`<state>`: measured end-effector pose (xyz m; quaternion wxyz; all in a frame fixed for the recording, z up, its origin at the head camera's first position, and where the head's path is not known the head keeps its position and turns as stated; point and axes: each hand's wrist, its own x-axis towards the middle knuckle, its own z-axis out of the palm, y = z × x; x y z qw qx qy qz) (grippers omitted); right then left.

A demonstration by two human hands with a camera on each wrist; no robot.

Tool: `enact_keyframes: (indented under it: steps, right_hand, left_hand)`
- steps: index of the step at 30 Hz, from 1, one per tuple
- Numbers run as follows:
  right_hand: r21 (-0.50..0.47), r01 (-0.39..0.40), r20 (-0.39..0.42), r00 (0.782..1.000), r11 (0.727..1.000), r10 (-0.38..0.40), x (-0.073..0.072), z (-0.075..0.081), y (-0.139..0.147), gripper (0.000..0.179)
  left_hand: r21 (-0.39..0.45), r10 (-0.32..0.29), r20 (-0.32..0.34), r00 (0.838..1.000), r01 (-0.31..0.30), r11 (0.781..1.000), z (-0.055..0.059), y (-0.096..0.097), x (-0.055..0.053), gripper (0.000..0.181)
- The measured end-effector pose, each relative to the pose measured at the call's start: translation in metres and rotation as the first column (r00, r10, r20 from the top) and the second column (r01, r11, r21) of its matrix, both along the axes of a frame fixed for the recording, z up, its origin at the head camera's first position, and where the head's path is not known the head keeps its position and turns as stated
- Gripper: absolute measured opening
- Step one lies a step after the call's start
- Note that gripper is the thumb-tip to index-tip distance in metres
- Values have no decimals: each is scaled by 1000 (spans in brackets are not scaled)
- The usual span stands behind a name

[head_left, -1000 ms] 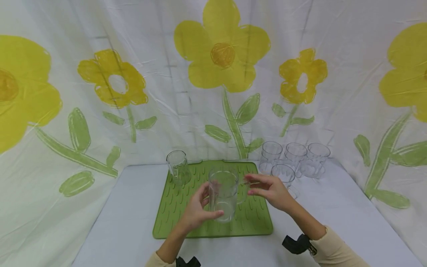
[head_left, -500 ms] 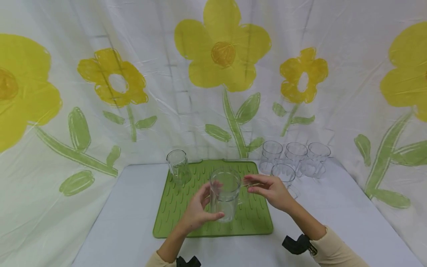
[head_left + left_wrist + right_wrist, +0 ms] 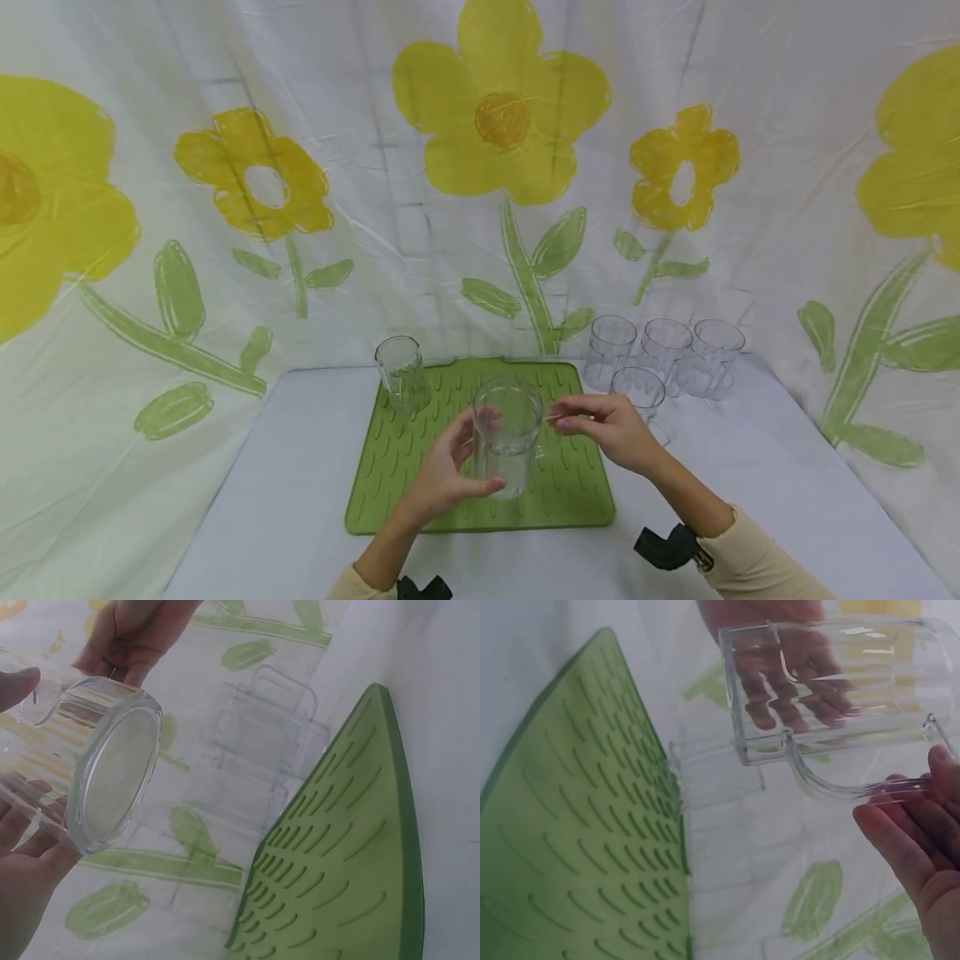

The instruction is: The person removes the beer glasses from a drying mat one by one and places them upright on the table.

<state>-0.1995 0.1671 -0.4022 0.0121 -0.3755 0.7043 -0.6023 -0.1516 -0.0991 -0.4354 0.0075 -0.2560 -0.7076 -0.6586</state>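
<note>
A clear glass mug (image 3: pixel 507 437) is held up above the green ridged mat (image 3: pixel 367 508), its rim tipped slightly towards the head camera. My left hand (image 3: pixel 444 468) grips the mug's body from the left, fingers behind it and thumb in front. On the other side, my right hand (image 3: pixel 611 429) pinches the mug's handle (image 3: pixel 832 787) between thumb and fingers. The mug's thick base (image 3: pixel 116 780) faces the left wrist camera and is clear of the mat. Another glass mug (image 3: pixel 401 375) stands upright on the mat's back left corner.
Several more clear glass mugs (image 3: pixel 666 350) stand grouped at the back right of the white table (image 3: pixel 247 492), just right of the mat. Behind the table hangs a white cloth (image 3: pixel 360 275) with yellow flowers.
The held mug has turned and tipped slightly, so its rim opening shows more. My right fingertips have drawn closer together on the handle. My left hand keeps its hold.
</note>
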Motion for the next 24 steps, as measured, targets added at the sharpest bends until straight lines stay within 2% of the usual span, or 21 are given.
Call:
enact_keyframes:
  steps: [9,18,24]
  right_hand:
    - [-41,-21,-36,999,999,20,0,5,1,21]
    - [-63,-30,-32,999,998,28,1,6,6,19]
    - [-17,57,-20,998,998,-57,2,9,13,21]
  left_hand:
    - [-19,1,-42,999,-2,1000,3,2,2,86]
    - [-52,-4,3,1000,4,999,4,4,2,84]
    - [-50,9,-15,1000,-10,999,1,2,1,85]
